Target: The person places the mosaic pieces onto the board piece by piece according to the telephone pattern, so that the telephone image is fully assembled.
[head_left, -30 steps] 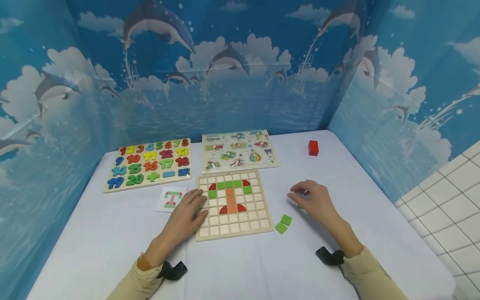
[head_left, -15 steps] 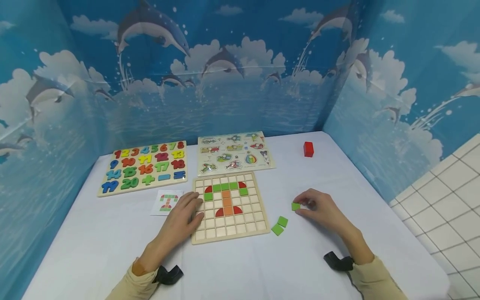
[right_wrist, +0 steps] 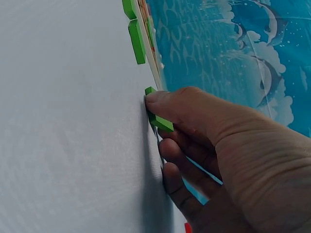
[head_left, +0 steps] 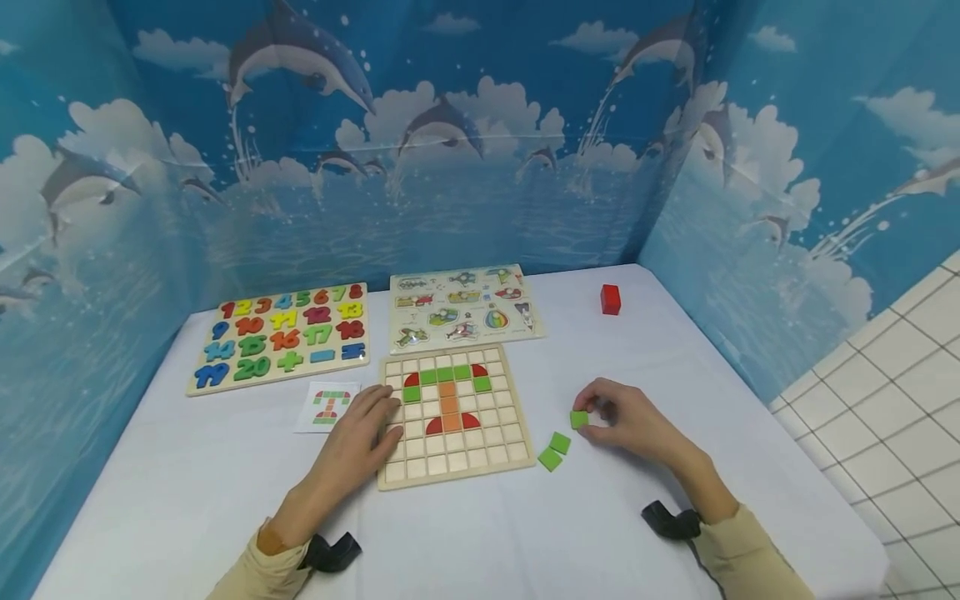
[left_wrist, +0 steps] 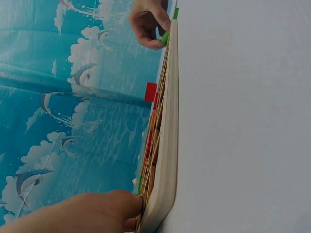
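A wooden grid board (head_left: pixel 462 480) holds green, red and orange tiles set in a T-like pattern. My left hand (head_left: pixel 352 446) rests on its left edge with relaxed fingers; the left wrist view shows the thumb side against the board's rim. To the right of the board, my right hand (head_left: pixel 633 421) pinches a green square tile (head_left: pixel 579 419) between thumb and fingers. In the right wrist view that tile (right_wrist: pixel 159 119) is tilted, close to the white cloth. Two more green tiles (head_left: pixel 551 459) lie beside the board's lower right corner.
A pattern card (head_left: pixel 327 407) lies left of the board, partly beside my left hand. Behind are a number puzzle (head_left: pixel 277 335) and a picture puzzle (head_left: pixel 465 308). A red block (head_left: pixel 611 299) stands at the back right. Dolphin-printed curtains surround the white-covered table (head_left: pixel 465 550).
My right hand has taken hold of the green tile and brought it slightly left, nearer the two loose tiles. The left hand stays on the board. The head view has shifted slightly.
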Available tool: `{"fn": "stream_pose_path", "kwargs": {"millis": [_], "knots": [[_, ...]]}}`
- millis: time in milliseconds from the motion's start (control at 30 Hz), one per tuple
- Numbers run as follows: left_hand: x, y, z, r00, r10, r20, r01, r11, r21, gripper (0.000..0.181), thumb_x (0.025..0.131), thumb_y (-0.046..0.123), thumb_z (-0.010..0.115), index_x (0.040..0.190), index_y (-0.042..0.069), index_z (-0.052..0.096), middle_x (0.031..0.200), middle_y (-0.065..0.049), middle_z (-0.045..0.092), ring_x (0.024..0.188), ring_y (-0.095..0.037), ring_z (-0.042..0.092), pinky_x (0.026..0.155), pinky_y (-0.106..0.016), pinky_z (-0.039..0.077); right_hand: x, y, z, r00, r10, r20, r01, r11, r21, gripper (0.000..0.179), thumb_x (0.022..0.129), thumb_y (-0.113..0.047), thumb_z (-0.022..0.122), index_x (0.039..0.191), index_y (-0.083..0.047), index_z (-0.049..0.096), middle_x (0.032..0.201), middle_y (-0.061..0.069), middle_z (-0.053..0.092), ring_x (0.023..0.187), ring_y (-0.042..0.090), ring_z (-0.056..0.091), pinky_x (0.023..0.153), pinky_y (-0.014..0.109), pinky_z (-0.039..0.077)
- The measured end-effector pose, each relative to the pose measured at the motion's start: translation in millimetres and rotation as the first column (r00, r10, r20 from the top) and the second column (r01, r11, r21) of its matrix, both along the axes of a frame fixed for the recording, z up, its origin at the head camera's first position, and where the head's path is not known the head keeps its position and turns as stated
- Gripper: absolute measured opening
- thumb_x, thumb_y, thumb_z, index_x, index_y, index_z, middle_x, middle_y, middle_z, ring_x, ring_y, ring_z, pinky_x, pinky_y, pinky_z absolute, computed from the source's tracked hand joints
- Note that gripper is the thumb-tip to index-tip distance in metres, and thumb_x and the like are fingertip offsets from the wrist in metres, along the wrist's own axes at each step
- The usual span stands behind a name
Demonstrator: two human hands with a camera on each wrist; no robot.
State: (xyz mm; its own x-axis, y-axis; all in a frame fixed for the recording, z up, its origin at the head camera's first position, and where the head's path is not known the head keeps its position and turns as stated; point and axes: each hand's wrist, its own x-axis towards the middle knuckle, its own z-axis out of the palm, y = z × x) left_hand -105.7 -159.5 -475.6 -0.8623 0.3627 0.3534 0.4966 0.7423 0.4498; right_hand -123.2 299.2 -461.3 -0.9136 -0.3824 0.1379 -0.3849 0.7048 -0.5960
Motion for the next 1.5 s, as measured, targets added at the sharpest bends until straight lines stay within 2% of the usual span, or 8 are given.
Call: {"fn": "stream_pose_path", "kwargs": {"millis": [200, 467, 600, 700, 900, 1100, 1267, 1500], "knots": [[-3.8, -2.7, 2.1, 1.000, -0.005, -0.011, 0.005, 1.000, -0.001, 0.038, 0.096, 0.017, 0.076, 0.129, 0.001, 0.067, 0.149, -0.021, 0.059, 0.146, -0.039, 0.048, 0.118, -0.059, 0.044, -2.4, -3.9, 1.1, 0.999, -0.020, 0.051, 0.022, 0.999, -0.041, 0.027, 0.086, -0.016, 0.088, 0.105, -0.027, 0.072, 0.093, -0.013, 0.067, 0.087, 0.014, 0.061, 0.077, 0.022, 0.055], [-0.3, -0.9, 1.1, 1.000, 0.013, 0.007, -0.013, 1.000, 0.008, 0.038, 0.095, 0.017, 0.077, 0.129, 0.002, 0.068, 0.148, -0.020, 0.059, 0.145, -0.038, 0.049, 0.118, -0.058, 0.045, 2.4, -20.0, 8.0, 1.000, -0.017, -0.004, 0.016, 0.998, -0.068, 0.021, 0.089, -0.013, 0.086, 0.104, -0.025, 0.078, 0.095, -0.013, 0.073, 0.085, 0.008, 0.064, 0.080, 0.023, 0.059], [6.0, -2.7, -2.8, 1.000, 0.019, 0.017, -0.019, 1.000, -0.007, 0.038, 0.096, 0.018, 0.077, 0.129, 0.002, 0.068, 0.148, -0.020, 0.059, 0.145, -0.039, 0.049, 0.117, -0.058, 0.045, 8.2, -45.6, 19.5, 0.998, -0.061, -0.034, 0.058, 0.996, -0.065, 0.020, 0.089, -0.011, 0.085, 0.106, -0.019, 0.080, 0.097, -0.010, 0.077, 0.087, 0.009, 0.066, 0.081, 0.027, 0.062], [8.0, -5.5, -2.8, 1.000, 0.028, 0.004, -0.028, 1.000, -0.015, 0.038, 0.095, 0.017, 0.078, 0.128, 0.002, 0.068, 0.147, -0.020, 0.060, 0.144, -0.038, 0.050, 0.117, -0.058, 0.046, 7.6, -74.5, 28.4, 0.998, -0.057, -0.016, 0.055, 0.995, -0.087, 0.018, 0.091, -0.012, 0.083, 0.108, -0.017, 0.081, 0.098, -0.009, 0.078, 0.088, 0.009, 0.067, 0.081, 0.027, 0.062], [-0.4, -3.6, 0.2, 1.000, -0.002, -0.008, 0.002, 1.000, -0.031, 0.039, 0.097, 0.018, 0.076, 0.131, 0.001, 0.067, 0.149, -0.019, 0.059, 0.146, -0.037, 0.049, 0.117, -0.058, 0.045, 0.8, -133.4, 40.2, 0.998, 0.063, 0.012, -0.060, 0.987, -0.150, 0.009, 0.092, -0.015, 0.082, 0.101, -0.016, 0.083, 0.090, -0.009, 0.076, 0.083, 0.007, 0.067, 0.075, 0.024, 0.060], [-4.5, 0.6, 1.6, 1.000, 0.003, 0.004, -0.003, 0.999, -0.037, 0.039, 0.097, 0.021, 0.076, 0.131, 0.003, 0.068, 0.149, -0.018, 0.059, 0.146, -0.035, 0.049, 0.118, -0.056, 0.045, -5.4, -180.8, 33.2, 0.982, 0.191, -0.006, -0.188, 0.963, -0.194, 0.005, 0.094, -0.016, 0.080, 0.098, -0.015, 0.083, 0.089, -0.009, 0.077, 0.080, 0.002, 0.065, 0.072, 0.021, 0.059], [-4.1, 3.6, 0.7, 1.000, -0.006, 0.012, 0.006, 0.999, -0.045, 0.040, 0.098, 0.021, 0.076, 0.132, 0.003, 0.067, 0.150, -0.018, 0.058, 0.147, -0.035, 0.048, 0.118, -0.056, 0.045, -0.8, -197.2, 19.8, 0.972, 0.236, 0.001, -0.231, 0.953, -0.194, 0.006, 0.094, -0.014, 0.081, 0.098, -0.016, 0.083, 0.091, -0.007, 0.078, 0.076, 0.002, 0.062, 0.068, 0.019, 0.054], [-1.3, 1.1, 3.8, 1.000, 0.006, 0.008, -0.006, 0.999, -0.050, 0.040, 0.097, 0.021, 0.076, 0.132, 0.002, 0.067, 0.149, -0.020, 0.058, 0.146, -0.036, 0.049, 0.118, -0.056, 0.045, 4.1, -203.3, 5.5, 0.953, 0.277, -0.121, -0.292, 0.947, -0.131, 0.010, 0.092, -0.016, 0.082, 0.102, -0.014, 0.084, 0.092, -0.005, 0.077, 0.074, 0.000, 0.057, 0.064, 0.016, 0.048]]}}
